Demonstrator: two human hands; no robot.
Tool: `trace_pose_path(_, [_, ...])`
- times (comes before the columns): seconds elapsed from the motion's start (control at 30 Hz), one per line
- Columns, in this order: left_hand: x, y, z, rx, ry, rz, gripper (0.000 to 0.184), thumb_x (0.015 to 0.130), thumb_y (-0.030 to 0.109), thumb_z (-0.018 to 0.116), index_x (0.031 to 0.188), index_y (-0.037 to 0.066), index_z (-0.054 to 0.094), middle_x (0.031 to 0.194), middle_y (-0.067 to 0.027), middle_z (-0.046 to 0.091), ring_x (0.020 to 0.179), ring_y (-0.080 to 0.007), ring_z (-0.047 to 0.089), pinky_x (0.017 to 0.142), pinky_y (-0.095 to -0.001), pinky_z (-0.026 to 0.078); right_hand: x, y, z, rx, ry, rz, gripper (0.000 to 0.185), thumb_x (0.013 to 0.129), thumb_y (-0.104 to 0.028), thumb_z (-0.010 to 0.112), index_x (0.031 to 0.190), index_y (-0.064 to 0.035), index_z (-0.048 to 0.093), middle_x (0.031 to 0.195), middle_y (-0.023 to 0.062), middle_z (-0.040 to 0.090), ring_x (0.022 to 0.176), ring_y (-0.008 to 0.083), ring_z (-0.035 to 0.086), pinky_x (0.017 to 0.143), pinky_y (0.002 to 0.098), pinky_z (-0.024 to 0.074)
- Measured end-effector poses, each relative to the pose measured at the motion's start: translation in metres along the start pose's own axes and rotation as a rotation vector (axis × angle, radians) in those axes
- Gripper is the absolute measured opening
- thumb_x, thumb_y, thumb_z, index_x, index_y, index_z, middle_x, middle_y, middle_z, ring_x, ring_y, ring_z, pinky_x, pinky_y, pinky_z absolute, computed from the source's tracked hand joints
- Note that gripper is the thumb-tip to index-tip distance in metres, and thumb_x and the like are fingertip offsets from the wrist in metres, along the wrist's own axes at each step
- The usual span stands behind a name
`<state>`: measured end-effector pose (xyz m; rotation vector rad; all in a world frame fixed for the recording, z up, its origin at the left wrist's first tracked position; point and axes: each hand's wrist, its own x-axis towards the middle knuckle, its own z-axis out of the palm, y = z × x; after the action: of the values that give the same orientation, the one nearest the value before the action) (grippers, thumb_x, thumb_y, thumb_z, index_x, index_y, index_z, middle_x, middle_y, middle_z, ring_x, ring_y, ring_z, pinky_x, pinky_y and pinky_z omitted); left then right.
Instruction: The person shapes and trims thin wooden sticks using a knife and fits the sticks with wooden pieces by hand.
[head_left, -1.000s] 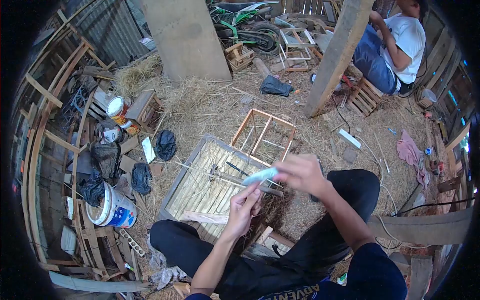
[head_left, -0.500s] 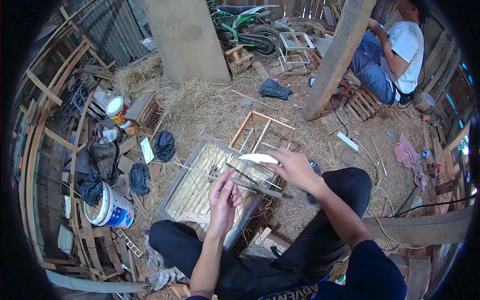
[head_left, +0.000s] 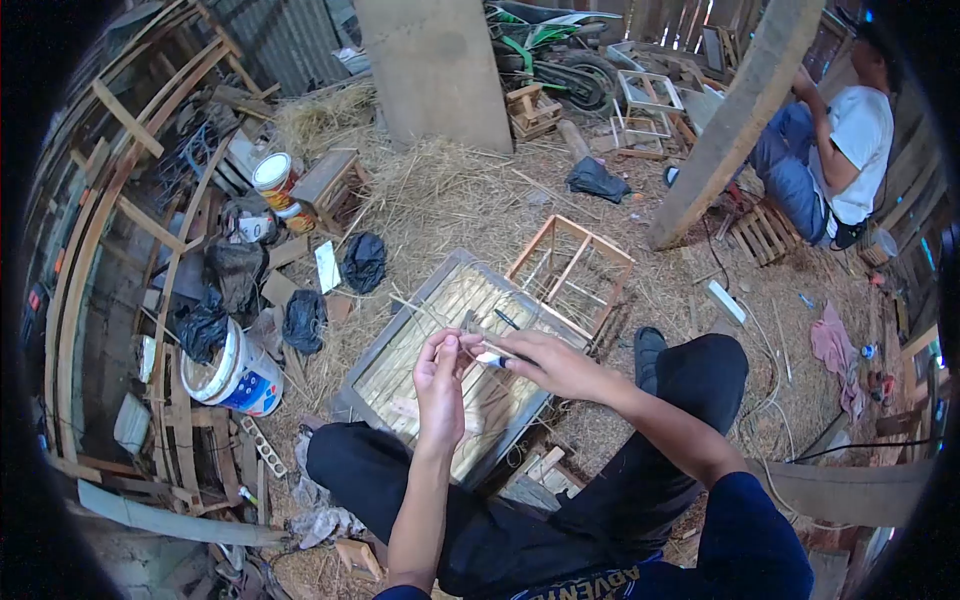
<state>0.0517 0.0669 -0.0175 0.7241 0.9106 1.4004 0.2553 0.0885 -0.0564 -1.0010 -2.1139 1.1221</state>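
My left hand (head_left: 440,382) is closed, thumb and fingertips pinched on a thin wooden strip (head_left: 478,336) above the low slatted board. My right hand (head_left: 560,368) is wrapped round a knife, palm down, just to the right of the left fingers. Only a short, bright part of the knife (head_left: 490,358) shows, close to the strip; whether it touches the strip I cannot tell. Beneath both hands is the slatted board (head_left: 385,377) with a grey rim, and a dark thin tool (head_left: 507,319) lies at its far side.
A small wooden frame (head_left: 572,262) stands past the board. White buckets (head_left: 250,385), black plastic bags (head_left: 363,262) and scrap wood crowd the left. Beyond a slanted post (head_left: 735,130), another person (head_left: 850,150) sits at the right. Straw covers the floor; a cord (head_left: 770,385) lies at right.
My right hand has come down and closer to my left hand, bringing the knife from above the board to the strip. The whole view has shifted slightly.
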Motion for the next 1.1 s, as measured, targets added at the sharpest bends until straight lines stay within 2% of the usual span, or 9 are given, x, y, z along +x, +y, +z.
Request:
trace_pose_path(0.07, [0.002,0.003,-0.005,0.048,0.046,0.075,0.023,0.104,0.021,0.057,0.116,0.002,0.058,0.108,-0.0148,0.071,0.091,-0.0158,0.064,0.089,-0.0322,0.050,0.004,-0.006,0.000,0.114,-0.077,0.058,0.035,0.102,-0.022,0.057,0.133,-0.0047,0.058,0.099,0.0170,0.068,0.097,0.0382,0.065,0.089,0.0441,0.0506])
trace_pose_path(0.23, [0.010,0.003,-0.017,0.005,0.166,0.100,0.024,0.103,0.024,0.060,0.118,0.005,0.057,0.112,-0.0119,0.069,0.094,-0.0148,0.063,0.091,-0.0320,0.048,-0.005,-0.013,-0.003,0.551,-0.344,0.205,0.030,0.102,-0.028,0.062,0.115,-0.0016,0.068,0.096,0.0052,0.071,0.080,0.0075,0.068,0.058,0.0219,0.0489])
trace_pose_path(0.33, [0.010,0.001,-0.002,0.069,0.119,0.051,0.032,0.104,0.031,0.057,0.124,0.006,0.056,0.117,-0.0122,0.068,0.098,-0.0163,0.063,0.092,-0.0344,0.048,-0.009,-0.019,-0.014,0.657,-0.272,0.225,0.028,0.101,-0.024,0.064,0.116,-0.0007,0.067,0.097,0.0064,0.071,0.076,0.0105,0.069,0.059,0.0228,0.0500])
trace_pose_path(0.47, [-0.006,-0.017,0.034,0.150,-0.147,-0.133,0.046,0.105,0.038,0.052,0.135,0.003,0.051,0.125,-0.0130,0.065,0.098,-0.0151,0.063,0.088,-0.0314,0.050,-0.010,-0.021,-0.034,0.859,0.177,0.220,0.024,0.099,-0.018,0.066,0.112,0.0014,0.068,0.096,0.0112,0.071,0.072,0.0159,0.070,0.062,0.0280,0.0574])
trace_pose_path(0.63, [-0.023,-0.031,0.045,0.327,-0.551,-0.462,0.041,0.106,0.030,0.053,0.135,0.002,0.055,0.097,-0.0075,0.067,0.074,-0.0098,0.060,0.070,-0.0232,0.048,-0.023,-0.002,-0.071,0.847,0.717,0.148,0.020,0.097,-0.014,0.068,0.108,0.0027,0.064,0.088,0.0101,0.069,0.074,0.0156,0.070,0.064,0.0282,0.0593])
trace_pose_path(0.73, [-0.022,-0.033,0.048,0.484,-0.497,-0.319,0.037,0.105,0.028,0.055,0.130,0.001,0.062,0.081,-0.0005,0.062,0.068,-0.0037,0.051,0.061,-0.0206,0.041,-0.040,-0.005,-0.088,0.643,0.725,0.218,0.017,0.098,-0.015,0.068,0.097,0.0008,0.064,0.086,0.0065,0.069,0.076,0.0120,0.069,0.062,0.0263,0.0566])
trace_pose_path(0.87, [-0.010,-0.050,0.030,0.689,-0.316,0.005,0.032,0.104,0.019,0.057,0.128,0.000,0.067,0.096,0.0010,0.070,0.076,-0.0028,0.052,0.068,-0.0199,0.042,-0.061,-0.007,-0.087,-0.612,0.682,0.330,0.024,0.089,-0.028,0.077,0.087,-0.0076,0.064,0.074,0.0012,0.061,0.064,0.0214,0.064,0.056,0.0326,0.0493])
trace_pose_path(1.03, [-0.014,-0.044,0.036,0.931,-0.396,0.064,0.027,0.101,0.011,0.058,0.123,0.000,0.069,0.108,-0.0163,0.074,0.094,-0.0184,0.071,0.082,-0.0305,0.053,-0.059,-0.035,-0.068,-0.806,0.534,-0.116,0.030,0.081,-0.028,0.078,0.106,-0.0149,0.069,0.114,0.0067,0.059,0.113,0.0250,0.055,0.103,0.0454,0.0381])
trace_pose_path(1.1, [-0.017,-0.053,0.038,0.895,-0.419,0.177,0.027,0.098,0.009,0.059,0.123,0.003,0.069,0.102,-0.0226,0.073,0.089,-0.0258,0.074,0.077,-0.0335,0.055,-0.061,-0.032,-0.059,-0.815,0.457,-0.177,0.028,0.081,-0.027,0.077,0.105,-0.0152,0.069,0.108,0.0055,0.060,0.110,0.0239,0.057,0.105,0.0456,0.0367])
